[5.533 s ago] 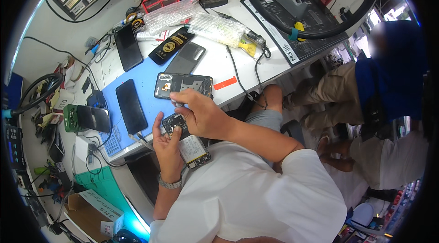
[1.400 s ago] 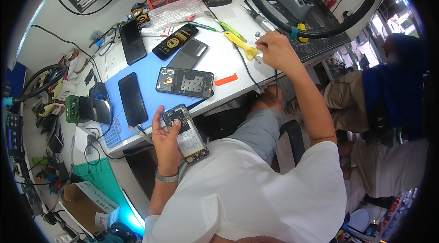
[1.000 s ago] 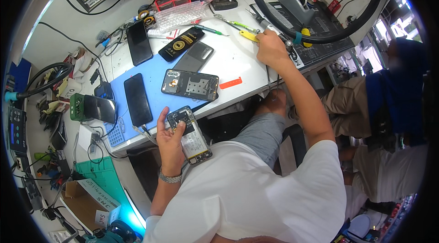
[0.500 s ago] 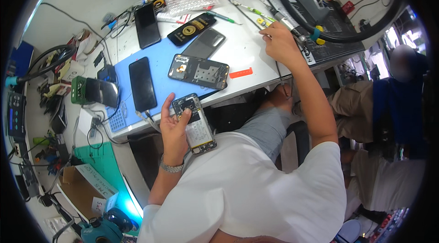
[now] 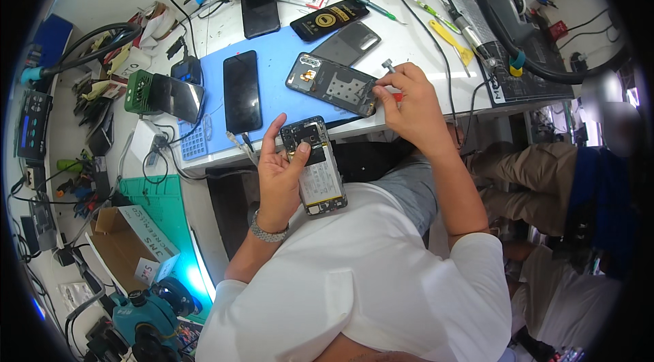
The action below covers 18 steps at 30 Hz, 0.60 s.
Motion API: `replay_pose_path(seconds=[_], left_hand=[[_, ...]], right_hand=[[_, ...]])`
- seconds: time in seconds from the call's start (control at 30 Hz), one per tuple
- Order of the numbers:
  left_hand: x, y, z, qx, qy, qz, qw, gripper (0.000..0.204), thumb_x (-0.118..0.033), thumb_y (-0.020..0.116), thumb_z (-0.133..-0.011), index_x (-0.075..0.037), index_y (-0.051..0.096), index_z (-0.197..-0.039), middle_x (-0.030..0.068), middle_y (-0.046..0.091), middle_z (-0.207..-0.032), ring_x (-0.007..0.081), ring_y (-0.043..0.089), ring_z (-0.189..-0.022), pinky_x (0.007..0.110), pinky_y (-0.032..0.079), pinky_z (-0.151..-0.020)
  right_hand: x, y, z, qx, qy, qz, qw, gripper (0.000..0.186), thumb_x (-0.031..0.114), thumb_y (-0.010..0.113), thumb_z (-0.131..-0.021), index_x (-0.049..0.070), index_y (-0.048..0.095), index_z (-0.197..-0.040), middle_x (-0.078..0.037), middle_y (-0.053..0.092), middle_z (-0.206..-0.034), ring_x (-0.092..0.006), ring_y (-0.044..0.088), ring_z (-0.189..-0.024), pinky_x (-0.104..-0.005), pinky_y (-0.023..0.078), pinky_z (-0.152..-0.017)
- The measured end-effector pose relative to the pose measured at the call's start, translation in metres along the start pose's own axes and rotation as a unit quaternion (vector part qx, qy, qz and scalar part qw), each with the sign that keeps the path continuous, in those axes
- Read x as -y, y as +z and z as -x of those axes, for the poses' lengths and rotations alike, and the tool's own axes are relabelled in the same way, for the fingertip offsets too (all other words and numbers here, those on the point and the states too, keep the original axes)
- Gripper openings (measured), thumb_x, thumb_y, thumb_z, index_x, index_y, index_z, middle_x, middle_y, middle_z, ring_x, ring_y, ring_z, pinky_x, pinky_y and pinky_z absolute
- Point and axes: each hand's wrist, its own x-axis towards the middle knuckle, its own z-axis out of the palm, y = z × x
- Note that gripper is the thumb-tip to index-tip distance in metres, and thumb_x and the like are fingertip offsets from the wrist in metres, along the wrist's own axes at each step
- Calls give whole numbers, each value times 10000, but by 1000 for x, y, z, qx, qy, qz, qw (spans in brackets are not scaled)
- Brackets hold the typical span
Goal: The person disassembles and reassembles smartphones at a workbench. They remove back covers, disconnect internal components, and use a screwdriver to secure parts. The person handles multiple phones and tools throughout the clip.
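Phone lies opened in left hand, battery and circuit board exposed.

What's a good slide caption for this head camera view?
Left hand holds an opened phone; right hand grips a small tool beside a phone back cover.

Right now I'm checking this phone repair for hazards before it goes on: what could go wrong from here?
1. The left hand holds the opened phone in the air off the bench edge, with its insides bare; a slip could drop it.
2. The right hand grips a small tool beside the back cover, which it could scratch.
3. That cover lies near the table edge and could be knocked off.
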Motion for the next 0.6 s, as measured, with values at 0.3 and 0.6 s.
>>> replay_pose_path(seconds=[0.3,0.6], left_hand=[[-6,0,6,14,3,-24,1000,857,106,683,-933,-33,255,-1662,163,737,-1223,161,738,-1058,300,600,-938],[-1,-9,7,10,-4,1,1000,907,123,677,-934,-43,158,-1659,187,697,-1254,200,719,-1119,361,593,-1000]], right_hand=[[18,25,-4,58,-30,118,991,240,136,795,-868,-75,739,-967,-179,614,-1033,-353,591,-1061,-448,557,-875],[10,30,-8,-44,-97,104,989,91,55,746,-897,-24,701,-911,-150,605,-1013,-357,600,-966,-455,541,-830]])
